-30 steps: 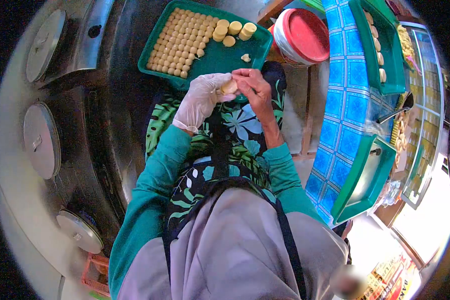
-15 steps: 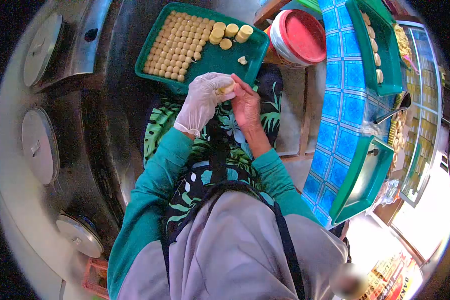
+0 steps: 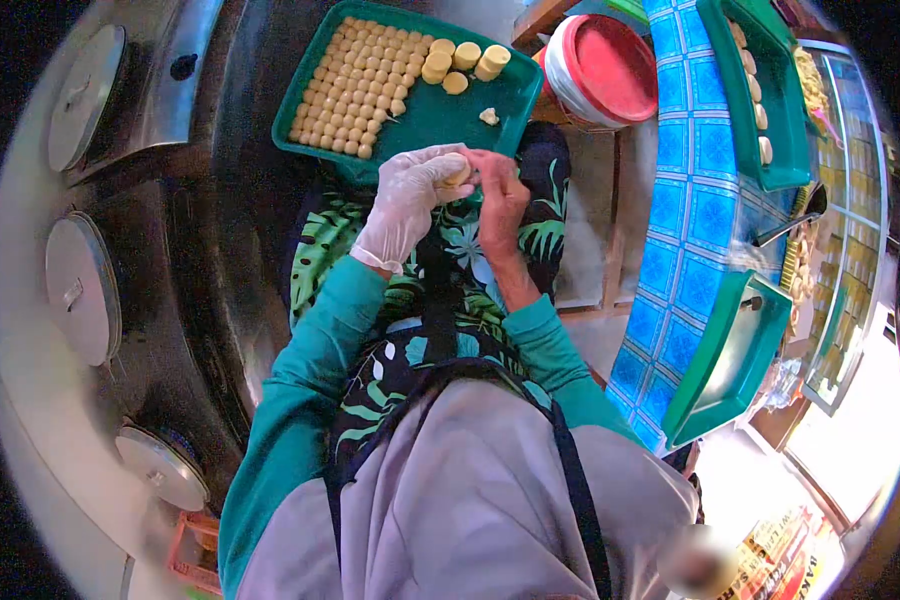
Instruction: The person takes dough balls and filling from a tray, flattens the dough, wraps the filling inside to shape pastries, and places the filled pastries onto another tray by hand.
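Two hands meet at a small dough piece (image 3: 457,174) by the near edge of a green tray (image 3: 438,124).
The gloved left hand (image 3: 406,196) grasps the dough piece between thumb and fingers, while the bare right hand (image 3: 502,195) has its fingers bent, their tips close against the dough piece's right side; whether they pinch it cannot be told. In the tray, rows of small dough balls (image 3: 355,85) fill the left part from the far edge to the near left corner. Stacked yellow discs (image 3: 491,63) stand towards the far right corner, and a small pale lump (image 3: 489,117) lies near the right edge.
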Motion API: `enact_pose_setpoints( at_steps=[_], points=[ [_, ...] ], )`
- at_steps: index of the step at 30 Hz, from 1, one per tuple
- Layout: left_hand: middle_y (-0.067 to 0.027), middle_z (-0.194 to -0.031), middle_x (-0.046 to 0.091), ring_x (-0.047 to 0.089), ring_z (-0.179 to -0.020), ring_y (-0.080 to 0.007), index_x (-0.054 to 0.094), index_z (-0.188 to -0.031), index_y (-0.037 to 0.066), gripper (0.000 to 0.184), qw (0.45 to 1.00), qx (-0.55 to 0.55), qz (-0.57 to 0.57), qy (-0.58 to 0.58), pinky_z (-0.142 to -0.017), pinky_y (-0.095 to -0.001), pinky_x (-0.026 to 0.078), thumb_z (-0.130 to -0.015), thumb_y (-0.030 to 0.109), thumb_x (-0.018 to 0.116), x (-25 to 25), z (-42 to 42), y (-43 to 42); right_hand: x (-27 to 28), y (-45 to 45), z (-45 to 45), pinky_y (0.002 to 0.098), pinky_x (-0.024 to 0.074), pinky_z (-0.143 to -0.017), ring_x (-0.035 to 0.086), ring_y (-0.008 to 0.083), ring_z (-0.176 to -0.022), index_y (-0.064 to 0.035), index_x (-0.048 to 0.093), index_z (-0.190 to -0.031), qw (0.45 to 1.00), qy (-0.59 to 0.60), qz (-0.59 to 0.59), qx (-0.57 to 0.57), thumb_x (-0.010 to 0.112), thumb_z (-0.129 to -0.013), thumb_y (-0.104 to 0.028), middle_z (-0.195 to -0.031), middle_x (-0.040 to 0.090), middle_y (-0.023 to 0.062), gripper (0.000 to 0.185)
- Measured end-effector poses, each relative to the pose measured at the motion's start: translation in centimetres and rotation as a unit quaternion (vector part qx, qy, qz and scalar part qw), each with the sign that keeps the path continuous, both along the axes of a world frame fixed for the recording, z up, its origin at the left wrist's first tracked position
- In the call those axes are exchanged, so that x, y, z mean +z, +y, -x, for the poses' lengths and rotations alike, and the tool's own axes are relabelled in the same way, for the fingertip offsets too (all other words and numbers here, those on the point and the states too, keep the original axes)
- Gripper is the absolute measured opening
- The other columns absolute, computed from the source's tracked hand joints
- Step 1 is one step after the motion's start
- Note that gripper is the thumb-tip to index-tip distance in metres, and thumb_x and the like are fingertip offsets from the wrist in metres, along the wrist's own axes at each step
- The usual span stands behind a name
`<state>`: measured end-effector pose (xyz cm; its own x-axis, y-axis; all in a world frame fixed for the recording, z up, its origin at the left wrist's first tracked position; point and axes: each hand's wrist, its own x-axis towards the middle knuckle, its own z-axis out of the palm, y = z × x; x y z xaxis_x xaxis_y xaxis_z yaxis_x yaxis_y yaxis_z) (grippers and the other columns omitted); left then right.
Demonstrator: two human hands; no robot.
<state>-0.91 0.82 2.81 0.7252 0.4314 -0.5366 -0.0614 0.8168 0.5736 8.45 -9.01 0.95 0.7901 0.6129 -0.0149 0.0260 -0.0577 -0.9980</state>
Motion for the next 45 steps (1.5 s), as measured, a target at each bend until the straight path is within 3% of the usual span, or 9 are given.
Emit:
enact_pose_setpoints(
  at_steps=[1,5,10,16,24,29,32,35,45],
  points=[
    [-0.0081,-0.1,0.069,0.067,-0.083,-0.0163,0.064,-0.113,-0.002,0.028,1.0,0.0,0.0,0.0,-0.074,-0.0303,0.057,-0.089,0.013,0.065,-0.3,0.0,-0.1,0.5,-0.1,-0.1,0.0388,0.0433,-0.083,0.056,0.0239,-0.092,-0.002,0.071,-0.098,0.957,-0.285,0.039,0.023,0.056,-0.095,-0.019,-0.098,0.066,0.0103,0.023],
    [-0.01,-0.097,0.069,0.068,-0.08,-0.0196,0.065,-0.109,-0.004,0.025,1.0,0.009,0.011,-0.02,-0.074,-0.0316,0.058,-0.087,0.009,0.066,-0.9,-0.4,-0.5,1.1,-0.9,-0.9,0.0384,0.0423,-0.085,0.054,0.0265,-0.096,-0.0031,0.072,-0.099,0.879,-0.471,0.067,0.041,0.049,-0.099,-0.027,-0.101,0.065,0.0139,0.033],
    [-0.0107,-0.1,0.069,0.068,-0.085,-0.0197,0.064,-0.111,-0.005,0.028,1.0,-0.001,-0.003,-0.004,-0.077,-0.0327,0.057,-0.088,0.012,0.065,-0.5,-0.2,-0.2,0.1,-1.0,0.2,0.0374,0.042,-0.093,0.057,0.0247,-0.102,-0.0014,0.072,-0.103,0.999,0.026,-0.007,0.033,0.026,-0.104,-0.047,-0.11,0.065,0.015,0.065],
    [-0.0131,-0.105,0.067,0.067,-0.09,-0.0233,0.064,-0.11,-0.003,0.024,0.976,-0.013,-0.216,0.007,-0.08,-0.0349,0.058,-0.092,0.012,0.06,-2.3,-0.5,-0.6,-0.7,-1.1,-0.5,0.0349,0.0413,-0.098,0.058,0.0238,-0.107,0.0039,0.069,-0.107,0.998,0.032,0.0,0.057,0.017,-0.102,-0.055,-0.116,0.064,0.0149,0.079],
    [-0.0085,-0.109,0.065,0.065,-0.095,-0.0199,0.06,-0.111,0.002,0.031,0.99,-0.006,0.116,-0.085,-0.085,-0.0331,0.054,-0.099,0.028,0.049,-1.1,-1.0,-0.8,0.2,0.3,-1.0,0.0367,0.0384,-0.103,0.057,0.0249,-0.113,-0.0013,0.069,-0.112,0.994,0.081,0.029,0.062,0.018,-0.101,-0.059,-0.117,0.066,0.0147,0.078],
    [-0.007,-0.107,0.066,0.065,-0.093,-0.018,0.06,-0.112,0.003,0.03,0.996,-0.036,0.075,-0.009,-0.081,-0.0292,0.054,-0.098,0.028,0.052,-1.0,-0.2,-0.5,0.6,1.0,-2.5,0.0364,0.0388,-0.103,0.058,0.0239,-0.112,0.0011,0.068,-0.112,0.981,0.086,0.029,0.169,0.014,-0.099,-0.061,-0.116,0.067,0.0132,0.084],
    [-0.0068,-0.105,0.066,0.065,-0.093,-0.0175,0.06,-0.115,0.002,0.03,0.999,-0.035,0.013,-0.006,-0.079,-0.0277,0.053,-0.095,0.023,0.057,-1.3,-0.1,-1.1,-0.2,0.6,-2.4,0.035,0.0426,-0.098,0.062,0.0222,-0.105,0.0018,0.069,-0.109,0.986,0.096,-0.016,0.135,0.027,-0.101,-0.056,-0.11,0.069,0.0112,0.071],
    [-0.0073,-0.105,0.066,0.065,-0.093,-0.0176,0.06,-0.117,-0.001,0.031,0.994,-0.038,-0.103,-0.026,-0.08,-0.0277,0.054,-0.091,0.016,0.062,-1.5,-0.3,-0.8,-0.5,-1.0,-2.4,0.0299,0.0476,-0.086,0.063,0.0166,-0.094,0.0019,0.071,-0.102,0.973,0.203,-0.1,0.049,0.066,-0.089,-0.02,-0.101,0.07,0.0097,0.026],
    [-0.0102,-0.102,0.068,0.067,-0.086,-0.0185,0.064,-0.11,-0.002,0.026,0.999,-0.034,0.005,-0.005,-0.078,-0.0304,0.056,-0.088,0.012,0.065,0.0,-0.3,-0.7,-0.4,-1.3,-2.2,0.0285,0.0485,-0.074,0.061,0.0155,-0.08,-0.0021,0.07,-0.087,0.999,0.008,-0.007,0.039,0.068,-0.083,-0.006,-0.088,0.068,0.007,0.006]
  ],
)
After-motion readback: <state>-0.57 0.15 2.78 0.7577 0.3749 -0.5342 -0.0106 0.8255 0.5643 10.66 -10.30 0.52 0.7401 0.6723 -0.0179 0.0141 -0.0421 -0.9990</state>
